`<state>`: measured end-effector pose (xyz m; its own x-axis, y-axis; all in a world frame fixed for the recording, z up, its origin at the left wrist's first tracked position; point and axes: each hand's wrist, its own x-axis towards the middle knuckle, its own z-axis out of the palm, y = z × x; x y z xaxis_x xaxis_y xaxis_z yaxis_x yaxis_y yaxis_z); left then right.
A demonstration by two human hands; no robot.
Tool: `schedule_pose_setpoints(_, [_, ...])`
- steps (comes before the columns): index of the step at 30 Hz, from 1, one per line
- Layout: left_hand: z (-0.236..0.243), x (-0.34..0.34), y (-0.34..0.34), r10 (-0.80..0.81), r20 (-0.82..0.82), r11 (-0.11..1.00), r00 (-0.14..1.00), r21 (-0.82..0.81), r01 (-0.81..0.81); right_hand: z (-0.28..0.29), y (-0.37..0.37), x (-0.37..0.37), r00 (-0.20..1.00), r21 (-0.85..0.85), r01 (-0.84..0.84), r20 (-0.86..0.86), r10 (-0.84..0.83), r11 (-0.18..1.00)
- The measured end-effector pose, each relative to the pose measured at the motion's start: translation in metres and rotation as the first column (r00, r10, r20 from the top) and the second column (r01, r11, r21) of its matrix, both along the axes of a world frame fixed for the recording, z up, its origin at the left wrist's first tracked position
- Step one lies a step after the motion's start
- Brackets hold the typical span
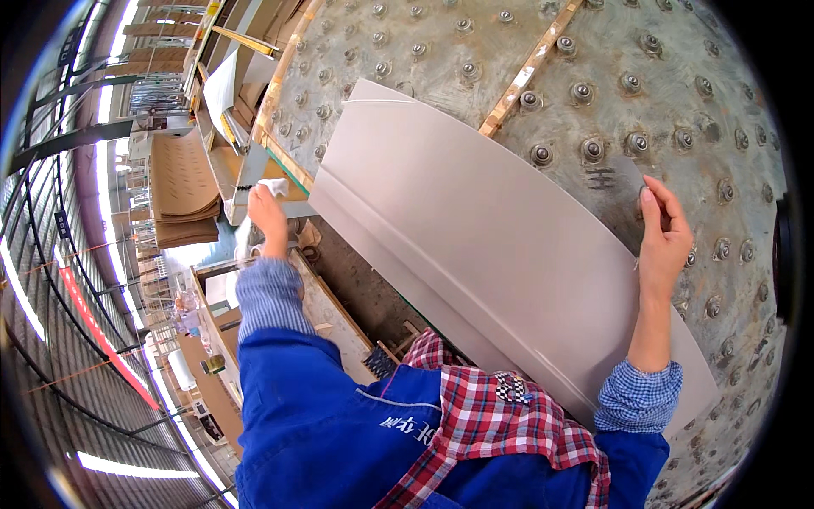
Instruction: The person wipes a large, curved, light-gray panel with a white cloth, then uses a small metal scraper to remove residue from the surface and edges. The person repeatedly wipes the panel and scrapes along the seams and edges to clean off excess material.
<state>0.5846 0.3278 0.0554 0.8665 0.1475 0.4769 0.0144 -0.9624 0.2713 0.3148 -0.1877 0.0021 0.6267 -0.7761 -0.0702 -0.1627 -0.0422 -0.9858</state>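
Note:
A large pale grey sheet (475,246) with one long fold crease lies on a metal table studded with ball rollers (593,93). My right hand (664,233) is at the sheet's right edge, with its fingers curled onto that edge. My left hand (270,216) is closed around a small white cloth (274,185) just off the sheet's left corner, beside the table's rim. Both sleeves are blue checked under a blue jacket.
A wooden strip (526,72) crosses the roller table behind the sheet. Stacks of brown cardboard (182,191) stand at the left beyond my left hand. Below it are machine parts and a crate (339,314). The hall floor with a red line (93,327) lies far left.

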Motion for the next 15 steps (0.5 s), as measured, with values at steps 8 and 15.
schedule_pose_setpoints(8, [-0.005, -0.071, -0.064, -0.541, -0.041, 0.839, 0.84, 0.036, 0.543, 0.009, 0.0, -0.001, 0.996, 0.003, -0.042, -0.073, 0.042, 0.999])
schedule_pose_setpoints(15, [-0.016, -0.063, -0.105, -0.721, -0.228, 0.645, 0.655, 0.124, 0.754, 0.009, 0.0, -0.001, 0.997, 0.065, -0.068, -0.038, 0.07, 0.996])
